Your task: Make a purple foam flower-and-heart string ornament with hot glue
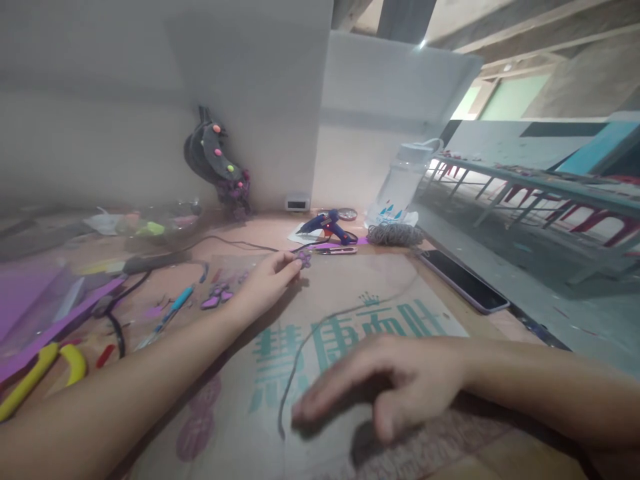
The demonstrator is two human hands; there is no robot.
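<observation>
My left hand reaches across a printed cardboard sheet, its thumb and fingers pinching a small purple-and-grey flower-shaped piece. Nearer to me, my right hand hovers palm down with thumb and fingers apart, slightly blurred, and nothing shows in it. Close to its fingertips, the end of a thin grey yarn strand curves over the sheet's green lettering. Several similar purple-and-grey pieces lie left of my left forearm.
Behind the sheet are a blue glue gun, a grey yarn skein and a water bottle. A phone lies at right. Leftward are a blue-handled cutter, yellow-handled tool and purple sheets. A decorated grey crescent hangs behind.
</observation>
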